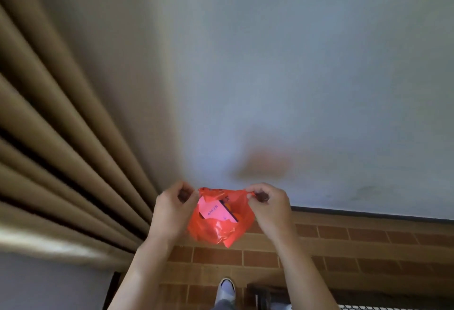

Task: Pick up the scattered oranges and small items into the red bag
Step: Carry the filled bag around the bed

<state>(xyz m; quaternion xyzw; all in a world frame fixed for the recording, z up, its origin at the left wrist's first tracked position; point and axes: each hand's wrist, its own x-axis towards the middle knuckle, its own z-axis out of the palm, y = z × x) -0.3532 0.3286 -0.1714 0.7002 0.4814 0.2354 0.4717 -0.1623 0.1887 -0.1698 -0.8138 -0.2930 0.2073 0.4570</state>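
Red plastic bag (216, 223) hangs in mid-air btwn both hands, in front of a pale wall (294, 64), above a brick-pattern floor (344, 243). Left hand (172, 211) pinches the bag's left rim/handle, fingers curled on it; right hand (270, 206) pinches the right rim the same way. So each grip is narrow, closed on thin plastic, mouth stretched open btwn them.

Progress, my read: late stage. A pink box (217, 211) w/ "ANKER" on it already sits inside, plus something orange beside it, prob. an orange, can't confirm. No loose oranges or small items visible on the floor in view, but much of it is out of frame, so can't say all is collected.

Orientation: bag mouth faces up toward the camera, bottom corner points down. Box's long axis runs diagonally, upper-left to lower-right, lying tilted inside.

Beige curtain (61, 150) at left; a shoe (227, 287) below.
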